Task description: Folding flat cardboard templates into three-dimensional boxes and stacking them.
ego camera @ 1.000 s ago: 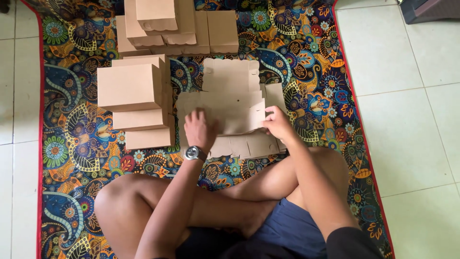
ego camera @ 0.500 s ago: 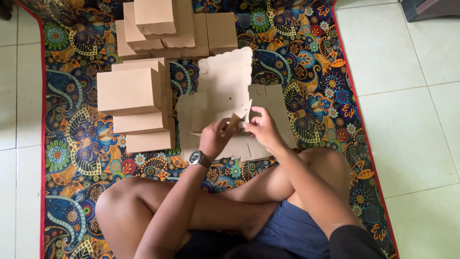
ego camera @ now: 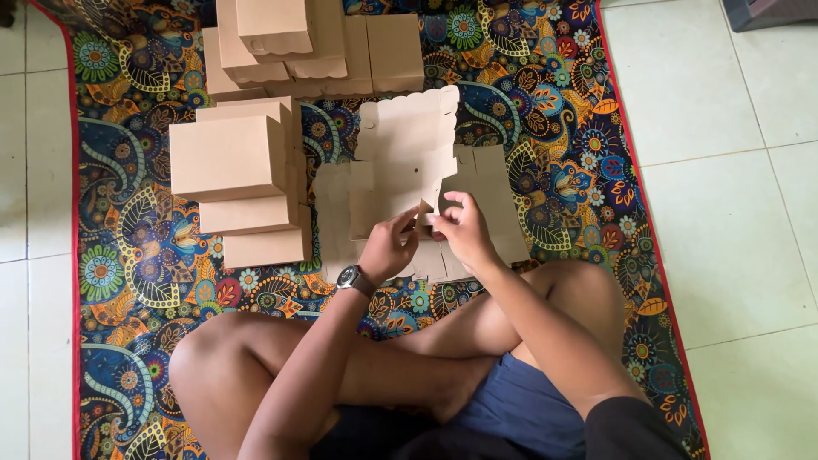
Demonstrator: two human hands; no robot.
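Observation:
I sit cross-legged on a patterned mat. A flat brown cardboard box blank [ego camera: 407,145] with a scalloped edge is lifted in front of me. My left hand [ego camera: 388,249], with a watch on the wrist, pinches its lower edge. My right hand [ego camera: 462,226] grips the same lower edge, just to the right, fingertips nearly touching the left ones. Under the raised blank lies a pile of more flat blanks [ego camera: 494,204] on the mat.
Stacks of folded brown boxes [ego camera: 230,158] stand to the left, and more boxes [ego camera: 290,43] are piled at the far end of the colourful mat [ego camera: 119,255]. Pale floor tiles [ego camera: 733,213] lie right of the mat. My bare knees sit below the hands.
The top blank, flat on the pile a second ago, has been picked up and tilted upright. Both hands moved together onto its lower edge.

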